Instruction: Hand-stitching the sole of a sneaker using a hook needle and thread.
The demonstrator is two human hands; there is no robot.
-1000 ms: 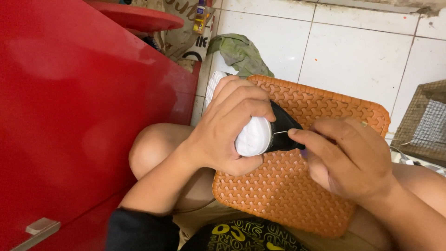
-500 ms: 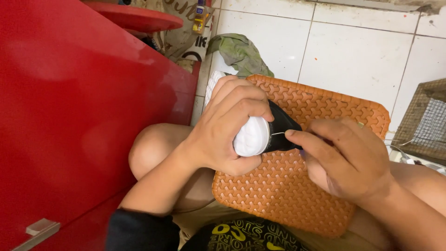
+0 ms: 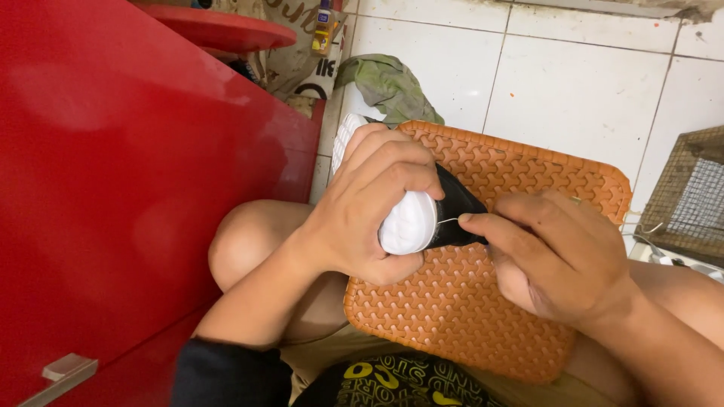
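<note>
Two hands are seen at work over an orange woven mat [image 3: 483,316] laid across the lap. A shoe [image 3: 411,218] with a white sole and black upper is gripped by the left hand [image 3: 362,218], fingers curled over its sole. A thin thread [image 3: 446,221] at the shoe's edge is pinched by the closed fingers of the right hand [image 3: 550,256]. A red cabinet [image 3: 113,188] stands alongside on the left, and a green cloth [image 3: 388,87] lies on the white tiled floor [image 3: 573,83] beyond.

White tiled floor [image 3: 573,83], glossy red cabinet [image 3: 113,188] on the left, wire cage [image 3: 690,196] at right
</note>
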